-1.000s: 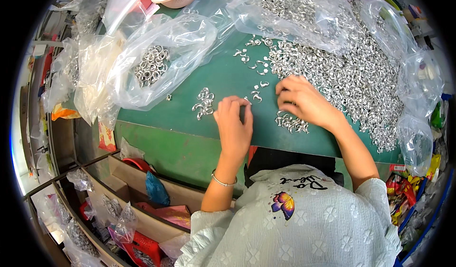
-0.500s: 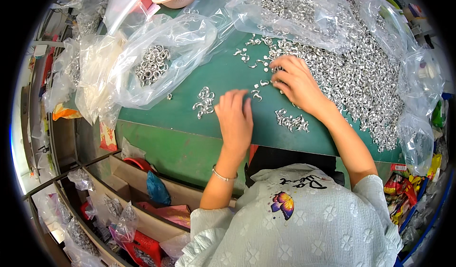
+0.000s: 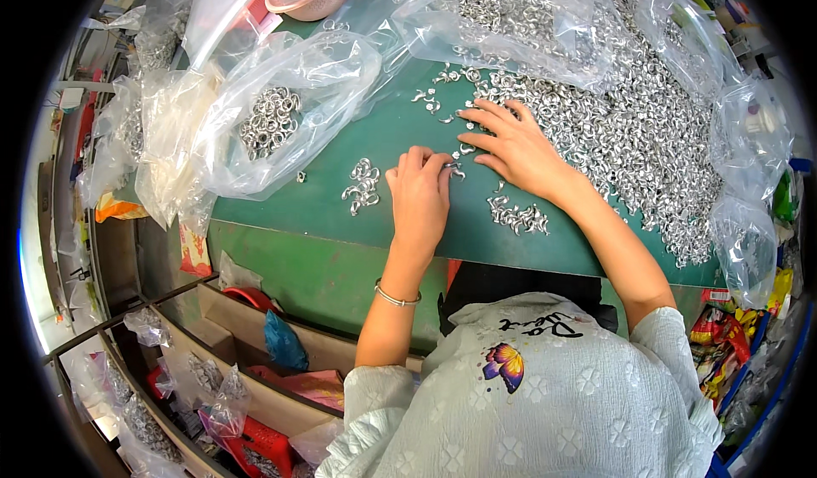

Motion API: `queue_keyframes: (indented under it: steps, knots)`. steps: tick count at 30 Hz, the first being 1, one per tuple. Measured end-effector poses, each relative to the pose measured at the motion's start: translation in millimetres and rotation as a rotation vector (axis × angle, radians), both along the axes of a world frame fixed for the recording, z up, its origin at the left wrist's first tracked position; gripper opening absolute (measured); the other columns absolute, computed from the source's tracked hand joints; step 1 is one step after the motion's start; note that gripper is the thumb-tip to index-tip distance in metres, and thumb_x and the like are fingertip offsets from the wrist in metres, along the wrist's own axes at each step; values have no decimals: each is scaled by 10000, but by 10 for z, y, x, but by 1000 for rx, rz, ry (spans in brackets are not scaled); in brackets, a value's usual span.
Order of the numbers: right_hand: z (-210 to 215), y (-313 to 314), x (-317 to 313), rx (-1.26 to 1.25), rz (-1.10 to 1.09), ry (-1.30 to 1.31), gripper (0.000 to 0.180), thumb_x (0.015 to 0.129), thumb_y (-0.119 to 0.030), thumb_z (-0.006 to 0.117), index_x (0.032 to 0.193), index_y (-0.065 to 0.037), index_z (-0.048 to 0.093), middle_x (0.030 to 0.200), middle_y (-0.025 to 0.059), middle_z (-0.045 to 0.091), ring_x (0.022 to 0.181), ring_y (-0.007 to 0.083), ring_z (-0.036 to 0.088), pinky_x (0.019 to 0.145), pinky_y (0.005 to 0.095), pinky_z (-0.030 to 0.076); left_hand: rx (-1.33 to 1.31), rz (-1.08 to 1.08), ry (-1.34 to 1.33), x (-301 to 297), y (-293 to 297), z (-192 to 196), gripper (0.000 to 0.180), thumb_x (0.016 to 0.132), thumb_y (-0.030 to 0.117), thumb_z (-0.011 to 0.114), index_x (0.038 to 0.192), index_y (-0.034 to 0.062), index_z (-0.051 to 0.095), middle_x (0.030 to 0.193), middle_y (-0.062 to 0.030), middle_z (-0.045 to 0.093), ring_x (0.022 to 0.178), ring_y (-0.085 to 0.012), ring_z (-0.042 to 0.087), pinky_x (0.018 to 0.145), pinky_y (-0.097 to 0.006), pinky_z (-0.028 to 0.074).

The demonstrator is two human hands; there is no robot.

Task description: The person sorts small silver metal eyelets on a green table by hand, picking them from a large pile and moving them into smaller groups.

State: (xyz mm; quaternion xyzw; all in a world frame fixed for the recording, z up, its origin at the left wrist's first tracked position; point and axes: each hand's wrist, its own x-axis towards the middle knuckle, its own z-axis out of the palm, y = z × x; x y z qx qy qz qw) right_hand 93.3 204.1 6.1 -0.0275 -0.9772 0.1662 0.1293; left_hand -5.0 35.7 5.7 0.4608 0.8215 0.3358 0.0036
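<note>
My left hand (image 3: pixel 419 190) is over the middle of the green table, its fingers bent and pinched on a small curved silver metal piece (image 3: pixel 457 171). My right hand (image 3: pixel 526 155) lies palm down at the left edge of a large heap of silver metal pieces (image 3: pixel 647 129), with its fingers spread; what is under the palm is hidden. Left of my left hand is a small group of curved pieces (image 3: pixel 362 186). Another small pile (image 3: pixel 519 217) lies below my right hand. A few loose pieces (image 3: pixel 428 99) are scattered beyond my fingertips.
A clear plastic bag (image 3: pixel 332 82) holding silver rings (image 3: pixel 271 121) lies open at the left. More clear plastic (image 3: pixel 587 40) covers part of the heap. A pink basket (image 3: pixel 315 6) is at the back. Wooden compartments (image 3: pixel 204 329) with bags stand below the green table (image 3: pixel 340 231).
My left hand has closed its fingers on a loose piece to its right. My right hand has spread its fingers and shifted slightly left. The view has moved a little.
</note>
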Motion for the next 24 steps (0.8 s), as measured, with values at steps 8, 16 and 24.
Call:
queue_keyframes:
  steps: [8, 16, 24]
  knots:
    - [110, 168, 376, 115, -266, 66, 219, 823, -135, 673, 1041, -110, 664, 1280, 74, 527, 1304, 292, 416, 1078, 517, 274, 103, 42, 13, -44, -2, -130, 101, 810, -4, 663, 890, 32, 613, 886, -67, 597, 821, -241, 572, 724, -345, 363]
    - [130, 23, 611, -71, -144, 19, 200, 777, -165, 730, 941, -78, 655, 1284, 90, 520, 1313, 298, 406, 1046, 494, 296, 183, 85, -131, 102, -31, -24, 95, 830, -19, 638, 904, 30, 605, 894, -96, 627, 832, -267, 593, 754, -364, 411]
    - [218, -64, 752, -147, -97, -6, 249, 802, -158, 697, 1036, -101, 634, 1289, 66, 522, 1328, 285, 395, 1045, 494, 303, 77, -181, -108, 538, 40, -38, 291, 763, -81, 569, 1037, 6, 615, 992, -109, 590, 921, -280, 553, 787, -374, 417]
